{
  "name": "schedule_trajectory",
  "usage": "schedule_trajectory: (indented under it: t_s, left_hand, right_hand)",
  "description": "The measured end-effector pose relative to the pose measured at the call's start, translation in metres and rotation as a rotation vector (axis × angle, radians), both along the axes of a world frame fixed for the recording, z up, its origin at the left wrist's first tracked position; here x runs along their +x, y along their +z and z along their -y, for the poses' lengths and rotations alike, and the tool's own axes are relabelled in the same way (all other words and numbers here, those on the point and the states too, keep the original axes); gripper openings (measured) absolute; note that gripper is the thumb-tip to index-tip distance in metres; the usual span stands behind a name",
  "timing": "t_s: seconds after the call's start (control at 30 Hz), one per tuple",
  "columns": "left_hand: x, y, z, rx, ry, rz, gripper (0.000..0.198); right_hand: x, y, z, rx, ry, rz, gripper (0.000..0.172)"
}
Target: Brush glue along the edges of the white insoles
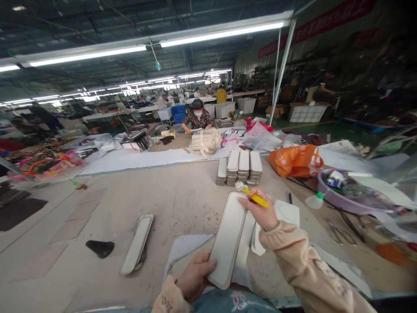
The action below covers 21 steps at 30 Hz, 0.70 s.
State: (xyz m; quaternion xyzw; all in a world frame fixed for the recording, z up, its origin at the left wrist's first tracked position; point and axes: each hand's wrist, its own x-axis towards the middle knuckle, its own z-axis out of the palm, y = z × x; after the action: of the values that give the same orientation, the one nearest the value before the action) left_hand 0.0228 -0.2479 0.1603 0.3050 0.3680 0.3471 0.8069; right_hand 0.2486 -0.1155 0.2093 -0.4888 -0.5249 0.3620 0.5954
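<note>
My left hand (198,273) grips the lower left edge of a long white panel with rounded corners and a tan rim (227,239), thumb on its face. At the panel's top corner is my right hand (263,211), its fingers closed around a brush with a yellow handle (259,199). The brush's whitish bristles point up and left, above the panel's top edge. Whether the right fingertips also pinch the panel I cannot tell. Beneath the panel lie a larger tan-edged piece (192,256) and white pieces (257,239), partly covered by it.
Stacks of white-topped panels (239,167) stand ahead. More panels (138,243) and a black saddle-shaped object (100,248) lie left. To the right are an orange bag (295,161), a purple basin (355,204), a small bottle (315,200) and scissors (340,232). A co-worker (200,119) sits opposite.
</note>
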Motion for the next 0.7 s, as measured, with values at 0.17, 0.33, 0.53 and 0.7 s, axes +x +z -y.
schedule_trajectory:
  t_s: [0.17, 0.33, 0.53, 0.7]
  left_hand:
    - [-0.001, 0.011, 0.001, 0.064, -0.045, 0.036, 0.049]
    - [0.008, 0.022, -0.008, -0.006, 0.049, 0.0, 0.048]
    - [0.015, 0.014, -0.008, 0.021, 0.075, -0.098, 0.049]
    - [0.014, 0.011, -0.006, 0.093, 0.073, -0.139, 0.046]
  right_hand:
    - [-0.003, 0.003, 0.002, 0.035, 0.013, 0.006, 0.037]
    - [-0.014, 0.007, 0.002, 0.059, 0.055, -0.001, 0.036]
    - [-0.02, 0.01, 0.003, 0.04, 0.1, -0.041, 0.038]
    - [-0.02, 0.013, 0.003, 0.021, 0.106, -0.027, 0.04]
